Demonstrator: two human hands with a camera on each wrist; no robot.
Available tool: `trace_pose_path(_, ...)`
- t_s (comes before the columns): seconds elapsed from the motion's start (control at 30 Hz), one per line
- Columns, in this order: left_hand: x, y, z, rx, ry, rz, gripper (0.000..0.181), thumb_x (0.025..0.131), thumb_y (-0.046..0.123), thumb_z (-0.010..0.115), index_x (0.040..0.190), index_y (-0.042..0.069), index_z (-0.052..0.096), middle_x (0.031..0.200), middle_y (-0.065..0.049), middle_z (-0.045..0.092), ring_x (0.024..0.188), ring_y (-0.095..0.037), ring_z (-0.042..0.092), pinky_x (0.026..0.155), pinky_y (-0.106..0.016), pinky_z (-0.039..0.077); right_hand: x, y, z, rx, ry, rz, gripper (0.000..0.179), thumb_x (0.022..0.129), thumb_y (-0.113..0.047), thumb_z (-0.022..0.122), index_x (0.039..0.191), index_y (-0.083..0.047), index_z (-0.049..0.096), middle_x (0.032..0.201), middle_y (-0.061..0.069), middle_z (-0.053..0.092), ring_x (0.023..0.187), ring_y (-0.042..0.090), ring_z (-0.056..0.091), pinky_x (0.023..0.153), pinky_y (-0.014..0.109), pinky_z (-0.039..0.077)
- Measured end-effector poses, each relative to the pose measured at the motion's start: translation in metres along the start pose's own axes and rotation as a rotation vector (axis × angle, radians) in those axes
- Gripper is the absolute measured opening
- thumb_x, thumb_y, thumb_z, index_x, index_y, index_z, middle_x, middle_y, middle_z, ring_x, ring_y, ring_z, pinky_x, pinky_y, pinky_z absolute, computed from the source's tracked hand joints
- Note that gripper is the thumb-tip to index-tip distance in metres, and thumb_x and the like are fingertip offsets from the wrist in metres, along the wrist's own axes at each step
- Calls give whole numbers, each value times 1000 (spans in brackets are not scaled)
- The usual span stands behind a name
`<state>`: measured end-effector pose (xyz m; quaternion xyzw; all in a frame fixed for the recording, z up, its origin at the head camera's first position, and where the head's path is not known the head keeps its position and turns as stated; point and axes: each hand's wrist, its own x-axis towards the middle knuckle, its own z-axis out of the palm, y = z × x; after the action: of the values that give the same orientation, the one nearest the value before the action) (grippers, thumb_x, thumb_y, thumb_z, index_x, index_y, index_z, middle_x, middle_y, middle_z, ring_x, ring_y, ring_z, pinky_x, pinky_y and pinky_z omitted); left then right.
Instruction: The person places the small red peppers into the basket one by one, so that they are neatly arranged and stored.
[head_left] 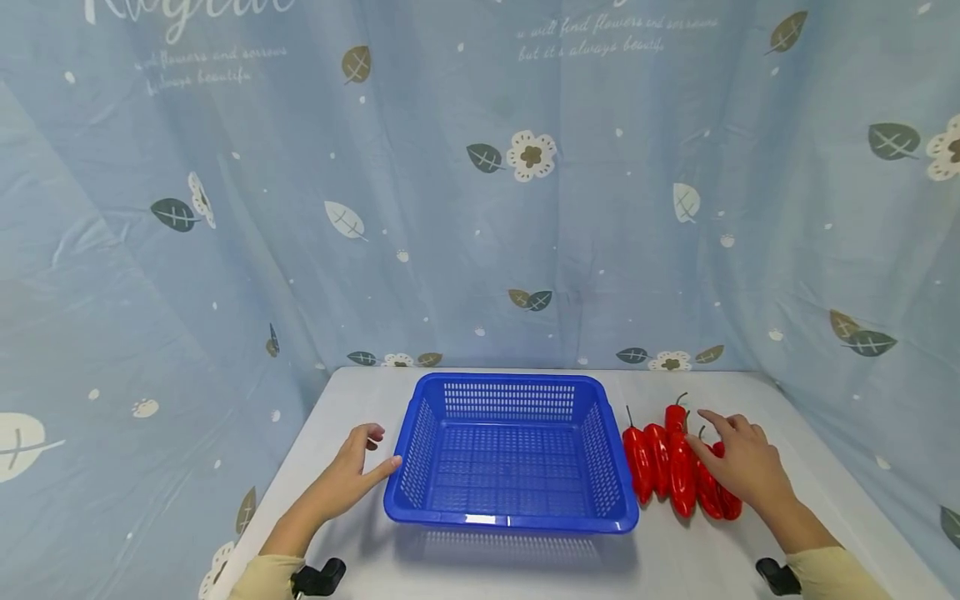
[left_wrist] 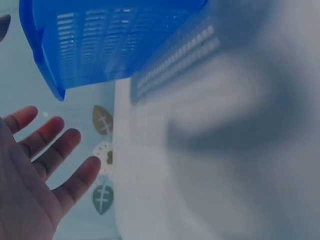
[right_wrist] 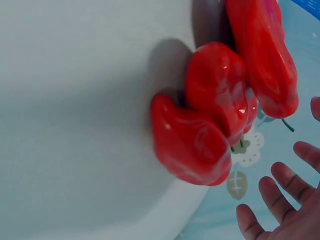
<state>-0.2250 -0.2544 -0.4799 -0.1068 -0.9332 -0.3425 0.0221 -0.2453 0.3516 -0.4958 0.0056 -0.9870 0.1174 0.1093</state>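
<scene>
A blue plastic basket [head_left: 555,523] with slotted sides stands in the middle of the white table, nothing inside it. My left hand [head_left: 341,479] is at its left side, fingers spread and thumb tip right at the rim. In the left wrist view, that hand's relaxed fingers [left_wrist: 82,175] point toward the basket's side [left_wrist: 100,50] and hold nothing. Several glossy red chili peppers [head_left: 682,475] with green stems lie side by side right of the basket. Over the rightmost of them hovers my right hand [head_left: 742,458], fingers loosely bent, with the peppers [right_wrist: 190,142] beyond its fingertips in the right wrist view.
The white table [head_left: 360,558] ends at the back against a blue curtain [head_left: 420,250] printed with leaves and flowers. This cloth also runs along the left and right sides. A dark strap piece [head_left: 318,577] sits at my left wrist, another [head_left: 777,577] at the right.
</scene>
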Motion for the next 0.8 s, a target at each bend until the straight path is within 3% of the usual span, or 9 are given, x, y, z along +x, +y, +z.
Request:
trace_pose_path(0.3,-16,10,2,-176,-61,69,74,89,31,77,141,2,34,138,-18,46,128,-36,45,105,-60,42,-6,12,5,25,-13,32,65,87,-37,75,134,2,52,113,40,51,98,57,53,69,67,56)
trace_pose_path(0.57,-24,6,8,-218,-118,94,96,82,29,84,152,2,24,144,-14,42,133,-34,41,106,-60,43,-13,21,6,84,-45,54,64,85,-26,76,134,6,51,110,38,52,96,55,54,65,58,59)
trace_pose_path(0.8,-28,3,12,-204,-116,157,113,78,35,87,161,8,16,146,-14,41,133,-35,42,104,-63,44,-18,31,11,123,-37,78,61,84,-23,75,132,6,52,110,38,48,92,49,55,66,55,60)
